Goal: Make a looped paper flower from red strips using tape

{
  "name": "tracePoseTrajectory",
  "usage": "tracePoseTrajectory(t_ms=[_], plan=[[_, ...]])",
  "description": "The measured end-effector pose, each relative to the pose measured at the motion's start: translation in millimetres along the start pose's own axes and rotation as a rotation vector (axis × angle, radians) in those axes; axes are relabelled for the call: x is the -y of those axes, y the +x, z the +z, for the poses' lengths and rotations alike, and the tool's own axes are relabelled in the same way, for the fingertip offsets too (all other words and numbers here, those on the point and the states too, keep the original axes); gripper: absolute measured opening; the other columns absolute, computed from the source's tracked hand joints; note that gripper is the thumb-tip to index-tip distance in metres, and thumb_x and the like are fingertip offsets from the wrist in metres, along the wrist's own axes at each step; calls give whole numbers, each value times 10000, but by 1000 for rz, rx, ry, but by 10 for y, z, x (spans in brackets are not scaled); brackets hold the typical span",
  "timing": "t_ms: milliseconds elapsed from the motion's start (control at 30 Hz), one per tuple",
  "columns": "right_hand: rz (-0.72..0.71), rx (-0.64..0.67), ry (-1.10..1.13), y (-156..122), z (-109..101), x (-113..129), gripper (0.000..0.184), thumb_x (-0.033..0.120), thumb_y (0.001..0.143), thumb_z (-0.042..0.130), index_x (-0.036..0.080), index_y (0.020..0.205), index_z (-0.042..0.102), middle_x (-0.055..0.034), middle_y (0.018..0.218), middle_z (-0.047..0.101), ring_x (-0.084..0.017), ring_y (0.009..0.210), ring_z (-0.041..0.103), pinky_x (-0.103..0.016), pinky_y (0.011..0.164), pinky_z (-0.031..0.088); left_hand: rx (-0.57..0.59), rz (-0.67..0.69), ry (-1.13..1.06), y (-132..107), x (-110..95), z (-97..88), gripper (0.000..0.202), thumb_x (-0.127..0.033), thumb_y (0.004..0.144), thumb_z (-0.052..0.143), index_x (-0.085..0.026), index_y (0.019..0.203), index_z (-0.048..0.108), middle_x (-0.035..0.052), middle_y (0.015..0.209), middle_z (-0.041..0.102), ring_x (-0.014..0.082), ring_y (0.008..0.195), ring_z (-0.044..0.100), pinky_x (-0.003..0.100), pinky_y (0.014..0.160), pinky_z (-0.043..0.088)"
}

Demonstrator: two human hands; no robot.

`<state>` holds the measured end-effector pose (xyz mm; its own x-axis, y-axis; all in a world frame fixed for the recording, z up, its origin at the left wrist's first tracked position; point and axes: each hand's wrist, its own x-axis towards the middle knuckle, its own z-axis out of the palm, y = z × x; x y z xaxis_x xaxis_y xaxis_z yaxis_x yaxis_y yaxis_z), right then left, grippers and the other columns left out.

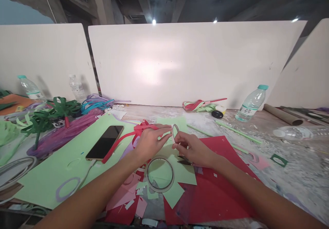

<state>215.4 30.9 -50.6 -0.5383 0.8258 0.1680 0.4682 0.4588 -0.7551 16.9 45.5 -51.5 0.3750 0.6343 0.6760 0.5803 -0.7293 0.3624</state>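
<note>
In front of me, a small pale paper ring (175, 131) stands upright between my fingertips. My right hand (194, 149) pinches the ring's lower right side, and dark pointed blades, apparently scissors (184, 160), stick out beneath its palm. From the other side, my left hand (151, 141) reaches in with fingers fairly straight, fingertips and thumb at the ring's left edge. Just below the hands lies a roll of clear tape (160, 175) on light green paper scraps (174, 195). Curled red paper strips (140, 129) lie behind my left hand.
A phone (105, 142) with a cable rests on a large green sheet (69, 174) at left. Red paper (213, 188) lies at right. Water bottles (252, 104), a cardboard tube (282, 114), green paper leaves (63, 108) and pink scraps (123, 196) surround the work area. White panels (180, 61) stand behind.
</note>
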Motion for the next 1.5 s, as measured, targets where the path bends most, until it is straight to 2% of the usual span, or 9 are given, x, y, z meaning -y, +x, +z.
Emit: tracePoseTrajectory(t_ms=[233, 367, 533, 700, 867, 967, 1133, 1300, 1500], plan=[[20, 49, -15, -6, 36, -25, 135, 308, 896, 460, 223, 804, 409, 52, 620, 475, -103, 481, 414, -218, 456, 307, 69, 247, 205, -6, 76, -26, 216, -220, 908, 484, -210, 953, 695, 9, 1019, 722, 179, 962, 654, 331, 881, 524], [4, 69, -34, -15, 57, -22, 109, 291, 894, 461, 226, 817, 417, 29, 686, 549, -114, 525, 456, -222, 472, 324, 144, 298, 280, 8, 69, -76, 220, -226, 909, 482, -223, 910, 701, 1, 1009, 721, 183, 965, 645, 315, 846, 524], [-1, 87, -42, -19, 53, 13, 94, 269, 890, 462, 222, 821, 419, 10, 729, 592, -119, 551, 482, -232, 495, 357, 163, 321, 326, -2, 63, -92, 247, -217, 918, 447, -231, 909, 694, 25, 965, 720, 184, 983, 637, 294, 822, 514], [16, 89, -18, -17, 45, 11, 98, 281, 892, 459, 221, 824, 423, 5, 745, 604, -121, 552, 513, -237, 500, 377, 174, 271, 271, -16, 67, -64, 259, -212, 920, 435, -230, 923, 694, 23, 999, 719, 181, 987, 640, 295, 827, 516], [29, 89, 27, -29, 35, 9, 113, 310, 895, 458, 221, 831, 430, -1, 759, 605, -130, 559, 526, -246, 503, 389, 189, 60, 93, 0, 30, -77, 257, -218, 913, 455, -237, 992, 698, 11, 1054, 713, 183, 981, 657, 305, 848, 530], [41, 92, 54, -37, 26, 19, 153, 345, 895, 463, 219, 818, 425, 8, 718, 566, -130, 555, 518, -245, 498, 387, 195, -10, -40, 16, 10, -108, 264, -230, 910, 461, -251, 1023, 699, 6, 1067, 709, 187, 998, 652, 324, 879, 526], [46, 75, 77, -47, 24, 36, 189, 373, 886, 487, 218, 797, 424, 38, 649, 478, -112, 530, 450, -232, 494, 375, 233, -30, -101, 21, -4, -143, 264, -262, 893, 496, -267, 1081, 682, 6, 1118, 688, 192, 1058, 626, 336, 923, 509], [65, 88, 129, -55, 25, 64, 187, 357, 882, 500, 215, 789, 423, 35, 670, 498, -105, 520, 452, -221, 470, 352, 220, -30, -32, 23, -10, -136, 195, -252, 860, 562, -249, 984, 713, 4, 1067, 707, 193, 1019, 636, 329, 895, 514], [115, 87, 202, -36, 57, 99, 211, 408, 887, 496, 214, 819, 447, 36, 644, 488, -146, 595, 568, -222, 476, 386, 172, -9, 4, 19, -19, -138, 189, -231, 880, 518, -228, 939, 697, 12, 1043, 713, 189, 945, 662, 316, 859, 507]])
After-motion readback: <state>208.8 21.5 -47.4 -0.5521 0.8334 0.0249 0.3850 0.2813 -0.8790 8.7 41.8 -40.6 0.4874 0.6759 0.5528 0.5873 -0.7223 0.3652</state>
